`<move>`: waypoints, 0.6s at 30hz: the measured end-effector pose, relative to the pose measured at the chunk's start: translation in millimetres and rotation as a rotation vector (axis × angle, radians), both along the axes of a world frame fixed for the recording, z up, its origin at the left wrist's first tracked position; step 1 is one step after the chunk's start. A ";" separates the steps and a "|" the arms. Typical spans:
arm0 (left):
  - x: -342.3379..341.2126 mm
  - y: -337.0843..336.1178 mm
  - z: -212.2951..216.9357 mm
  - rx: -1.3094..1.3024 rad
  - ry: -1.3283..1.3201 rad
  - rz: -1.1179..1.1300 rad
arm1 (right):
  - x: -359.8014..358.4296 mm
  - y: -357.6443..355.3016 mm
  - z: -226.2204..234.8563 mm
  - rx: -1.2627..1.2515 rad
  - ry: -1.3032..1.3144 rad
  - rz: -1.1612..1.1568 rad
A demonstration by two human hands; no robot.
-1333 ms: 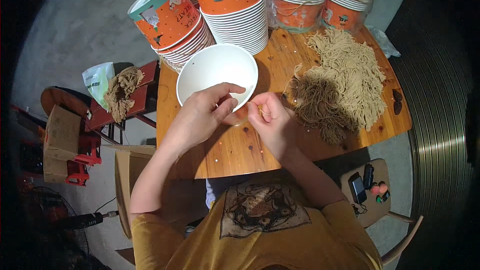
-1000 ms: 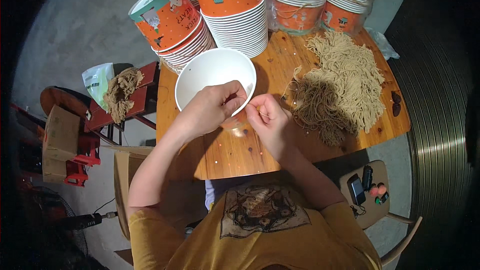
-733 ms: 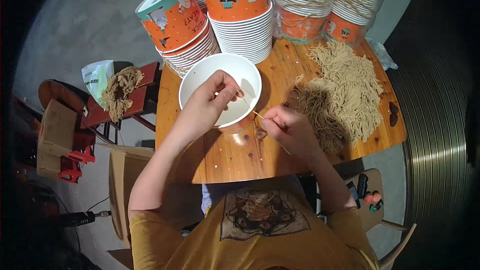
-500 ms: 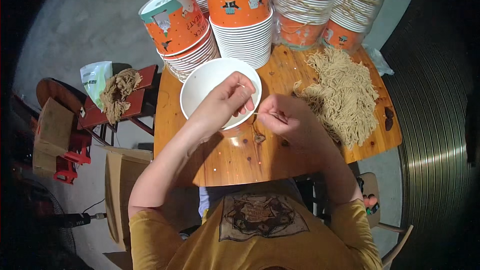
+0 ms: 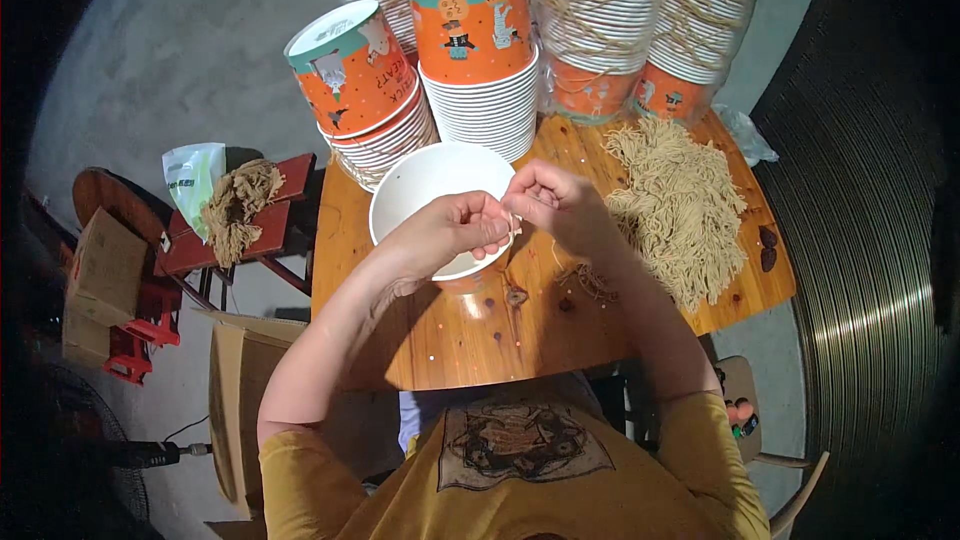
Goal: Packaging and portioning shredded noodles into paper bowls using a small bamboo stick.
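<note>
A white paper bucket (image 5: 412, 180) stands on the table, its open mouth up. At its right rim my left hand (image 5: 455, 230) is closed, thumb and fingers pinching a thin tan cord (image 5: 517, 224), a bit of which shows by the fingertips. My right hand (image 5: 563, 205) meets it there, its fingers also pinched together on the cord, though much of the strand is hidden between the fingers. To the right of my right hand lies a big heap of tan cords (image 5: 685, 215). A few loose strands (image 5: 592, 282) rest on the wood beneath my right forearm.
Upside-down nested stacks of orange and green printed buckets (image 5: 468, 30) stand behind the white bucket. Plastic-wrapped bucket stacks (image 5: 600, 10) rise at the back. Left of the wooden table (image 5: 470, 340) are a red bench (image 5: 285, 190) with more cord and a cardboard box (image 5: 240, 390).
My right hand has moved up and left, meeting my left fingertips. My left hand has shifted down toward the bucket's right rim. The whole view has tilted slightly.
</note>
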State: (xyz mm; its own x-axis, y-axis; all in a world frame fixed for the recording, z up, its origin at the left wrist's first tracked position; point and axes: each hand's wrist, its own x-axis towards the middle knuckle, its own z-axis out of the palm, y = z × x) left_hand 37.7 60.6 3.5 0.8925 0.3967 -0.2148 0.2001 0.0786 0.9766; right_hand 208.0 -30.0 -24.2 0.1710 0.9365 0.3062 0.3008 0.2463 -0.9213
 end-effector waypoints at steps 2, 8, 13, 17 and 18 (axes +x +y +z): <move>-1.0 2.0 -2.5 0.004 0.018 0.002 | -3.9 0.3 -4.9 -0.030 -0.003 -0.046; 1.1 1.4 -1.1 -0.082 0.037 0.004 | -11.3 -6.6 -0.8 0.008 0.147 -0.057; -1.6 -1.1 2.0 -0.023 0.008 0.039 | -11.3 -8.0 5.2 0.013 0.096 -0.021; -1.1 -0.2 -1.4 0.099 0.016 0.061 | -12.2 -7.1 4.5 0.052 0.212 0.073; -0.8 1.1 -3.4 0.099 0.016 0.063 | -13.0 -6.9 5.7 0.059 0.285 0.143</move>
